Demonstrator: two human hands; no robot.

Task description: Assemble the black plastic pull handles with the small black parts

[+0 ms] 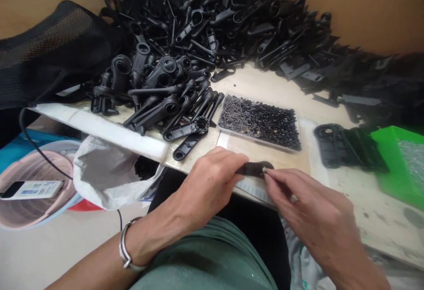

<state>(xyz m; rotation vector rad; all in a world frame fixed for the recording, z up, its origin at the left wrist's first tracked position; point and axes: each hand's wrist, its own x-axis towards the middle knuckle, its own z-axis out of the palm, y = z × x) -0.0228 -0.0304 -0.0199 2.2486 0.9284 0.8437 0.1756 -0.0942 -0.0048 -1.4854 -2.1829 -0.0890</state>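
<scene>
Near the table's front edge, my left hand (212,184) grips a black plastic arm-shaped part (253,169) by its left end. My right hand (308,206) is closed in a pinch at the part's other end. Between the right fingertips shows a tiny light-coloured piece (264,170), too small to name. Just beyond both hands stands a clear shallow tray (265,142), with small metal springs (236,111) on its left and small black pieces (278,124) on its right. Fingers cover much of the held part.
A large heap of black plastic parts (212,16) fills the back of the table (255,76). Flat black parts (344,146) and a green bin (384,166) sit at right. Below left are a white bag (96,166) and a pink basket (20,166) with a phone-like device (36,190).
</scene>
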